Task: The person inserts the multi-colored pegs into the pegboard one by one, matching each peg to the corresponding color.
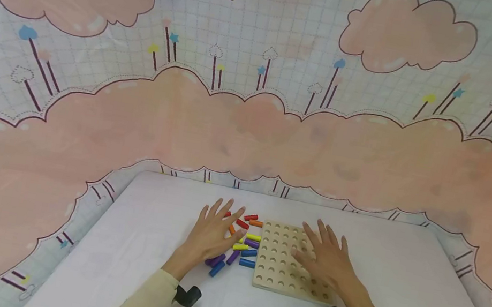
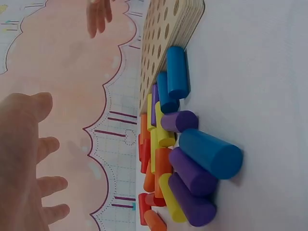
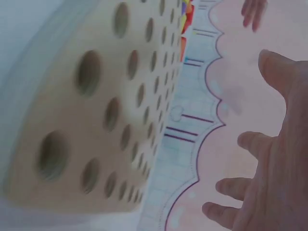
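Observation:
My left hand (image 1: 211, 232), fingers spread and straight, hovers above a scatter of coloured wooden pegs and holds nothing. Among them, a blue peg (image 2: 210, 153), a purple peg (image 2: 192, 199) and a yellow peg (image 1: 240, 247) lie loose on the table. An orange peg (image 1: 256, 223) and a red peg (image 1: 251, 217) lie farther back. To their right is a square wooden pegboard (image 1: 273, 267) with rows of round holes; those that show hold no pegs. Over its right part my right hand (image 1: 330, 260) is held with spread fingers, covering some holes.
A white tabletop (image 1: 83, 278) spreads around the board and pegs. Behind it and along both sides hangs a printed curtain (image 1: 248, 137) with pink clouds. Black wrist mounts (image 1: 188, 296) sit under both wrists. Several pegs on the right touch the board's left edge.

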Demonstrator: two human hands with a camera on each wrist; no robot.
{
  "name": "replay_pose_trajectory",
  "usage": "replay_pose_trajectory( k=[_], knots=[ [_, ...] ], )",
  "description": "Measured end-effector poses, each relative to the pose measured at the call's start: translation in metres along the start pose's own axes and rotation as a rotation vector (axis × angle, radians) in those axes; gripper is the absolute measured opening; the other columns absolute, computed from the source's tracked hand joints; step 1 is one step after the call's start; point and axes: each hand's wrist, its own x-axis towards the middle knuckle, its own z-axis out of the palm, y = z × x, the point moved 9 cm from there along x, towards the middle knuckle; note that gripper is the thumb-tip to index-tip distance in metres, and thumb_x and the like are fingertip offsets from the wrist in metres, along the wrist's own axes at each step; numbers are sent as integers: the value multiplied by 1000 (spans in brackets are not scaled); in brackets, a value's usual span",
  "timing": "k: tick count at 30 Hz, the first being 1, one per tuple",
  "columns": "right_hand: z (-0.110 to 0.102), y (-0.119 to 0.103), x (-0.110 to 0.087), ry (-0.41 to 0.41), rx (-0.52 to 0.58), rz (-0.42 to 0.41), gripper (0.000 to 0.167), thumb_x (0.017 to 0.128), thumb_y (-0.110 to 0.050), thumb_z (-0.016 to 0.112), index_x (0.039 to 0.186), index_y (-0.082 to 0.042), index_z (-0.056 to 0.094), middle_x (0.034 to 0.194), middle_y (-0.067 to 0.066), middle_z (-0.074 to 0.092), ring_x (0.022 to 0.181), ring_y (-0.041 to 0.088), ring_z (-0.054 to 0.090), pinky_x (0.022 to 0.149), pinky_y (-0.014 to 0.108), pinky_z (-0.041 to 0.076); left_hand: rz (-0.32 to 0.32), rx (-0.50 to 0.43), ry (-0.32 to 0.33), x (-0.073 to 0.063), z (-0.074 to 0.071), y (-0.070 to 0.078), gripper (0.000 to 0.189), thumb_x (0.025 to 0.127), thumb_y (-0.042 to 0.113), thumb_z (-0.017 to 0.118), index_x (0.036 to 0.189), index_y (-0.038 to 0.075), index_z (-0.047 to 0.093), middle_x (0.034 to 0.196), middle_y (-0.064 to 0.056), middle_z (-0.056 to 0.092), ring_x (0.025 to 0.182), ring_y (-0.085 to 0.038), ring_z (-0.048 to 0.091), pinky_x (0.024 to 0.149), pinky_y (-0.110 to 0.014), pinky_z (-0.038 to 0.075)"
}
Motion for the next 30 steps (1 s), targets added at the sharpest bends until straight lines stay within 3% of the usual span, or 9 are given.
replay_pose_trajectory(
  k=[8,16,21,30],
  knots=[
    [8,16,-16,-9,71,1,77,94,-56,53,153,-11,32,158,25,27,143,49,27,111,73,15,-10,-84,44,-10,-2,-10,60,97,54,49,151,29,39,161,-7,31,150,-34,23,117,-58,27],
    [14,36,-30,-46,166,17,78,95,-51,56,153,-7,30,157,28,27,141,52,29,111,70,20,-11,-142,69,-18,1,-23,60,96,50,53,148,23,44,157,-10,38,146,-35,33,113,-61,32],
    [18,50,-32,-68,226,20,78,97,-49,54,153,-2,29,156,29,28,141,52,29,111,68,24,-34,-203,63,-21,5,-32,59,95,47,56,148,22,44,156,-10,40,144,-35,36,111,-60,35],
    [24,71,-35,-144,323,111,79,97,-52,53,154,-4,26,156,27,30,142,51,27,111,67,26,-110,-261,21,-27,9,-49,61,94,45,61,148,20,44,155,-7,42,144,-32,37,110,-56,38]
  ],
)
